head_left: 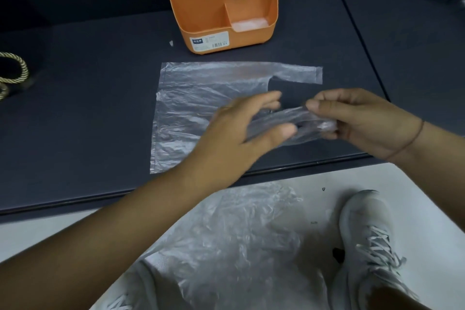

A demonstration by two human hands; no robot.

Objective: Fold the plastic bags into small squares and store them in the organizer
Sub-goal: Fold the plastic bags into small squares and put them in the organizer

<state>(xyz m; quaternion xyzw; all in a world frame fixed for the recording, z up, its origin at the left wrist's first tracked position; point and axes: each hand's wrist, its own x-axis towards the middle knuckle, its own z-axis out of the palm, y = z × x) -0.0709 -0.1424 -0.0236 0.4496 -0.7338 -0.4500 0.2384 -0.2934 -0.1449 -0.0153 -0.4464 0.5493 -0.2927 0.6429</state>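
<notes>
A clear plastic bag [191,103] lies flat on the dark table [88,108], its upper handle stretched out to the right. My right hand [362,121] pinches the end of the bag's lower handle, lifted a little off the table. My left hand [236,131] hovers over the same handle with fingers spread and thumb under the film. The orange organizer [221,10] stands behind the bag; folded plastic bags fill its back compartments and one lies in its front right pocket.
More clear plastic bags [241,239] lie on my lap below the table's front edge. A white shoe [367,241] rests on the pale floor at right. A gold cord [12,70] sits at the table's left edge.
</notes>
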